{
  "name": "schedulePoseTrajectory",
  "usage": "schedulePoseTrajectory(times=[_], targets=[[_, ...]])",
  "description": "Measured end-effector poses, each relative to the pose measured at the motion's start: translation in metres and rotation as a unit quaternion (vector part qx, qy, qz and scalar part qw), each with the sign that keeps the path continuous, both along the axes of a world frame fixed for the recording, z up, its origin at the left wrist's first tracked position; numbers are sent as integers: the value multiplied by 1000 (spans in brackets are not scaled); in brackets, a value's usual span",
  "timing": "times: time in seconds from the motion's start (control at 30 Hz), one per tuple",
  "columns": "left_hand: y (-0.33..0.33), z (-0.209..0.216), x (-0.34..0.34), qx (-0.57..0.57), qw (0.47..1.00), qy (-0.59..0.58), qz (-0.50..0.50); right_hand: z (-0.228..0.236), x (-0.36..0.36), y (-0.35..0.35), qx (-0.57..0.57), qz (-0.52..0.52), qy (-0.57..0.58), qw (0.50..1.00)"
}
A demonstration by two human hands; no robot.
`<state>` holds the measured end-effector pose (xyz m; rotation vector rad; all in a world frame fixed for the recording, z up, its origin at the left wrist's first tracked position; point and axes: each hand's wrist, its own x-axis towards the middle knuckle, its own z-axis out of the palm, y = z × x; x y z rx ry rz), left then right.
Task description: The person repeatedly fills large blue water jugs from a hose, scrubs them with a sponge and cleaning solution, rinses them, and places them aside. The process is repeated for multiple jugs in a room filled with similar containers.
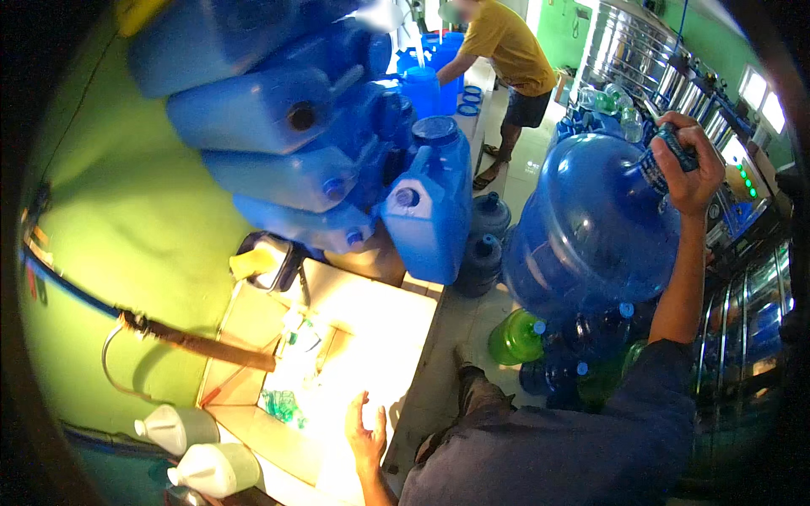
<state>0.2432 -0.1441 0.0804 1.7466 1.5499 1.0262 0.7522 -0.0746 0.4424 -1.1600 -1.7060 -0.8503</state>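
Note:
My right hand (693, 164) is raised at the right with its fingers wrapped round the dark-banded neck of a large round blue water jug (591, 223). The jug is tilted, neck toward the upper right, above several other bottles. Lower and to the left, my left hand (368, 438) hovers by the brightly lit tiled basin (291, 447). Its fingers are apart and hold nothing. Crumpled green clear plastic (283, 407) lies inside the basin.
Slim blue containers (245, 110) are stacked along the green wall, with one upright container (430, 211) on the ledge. Two white jugs (215, 468) stand lower left. Green bottles (517, 337) stand on the floor. Another person (510, 51) works at the far counter. Steel tanks (620, 46) line the right.

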Motion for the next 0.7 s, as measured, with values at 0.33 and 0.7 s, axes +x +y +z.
schedulePoseTrajectory(times=[0.33,0.7], targets=[[-23,164,-67,371,914,-165,6,-34,-276,50,-71,421,14,904],[79,129,-207,170,970,31,169,-167,-534,127,-101,629,54,769]])
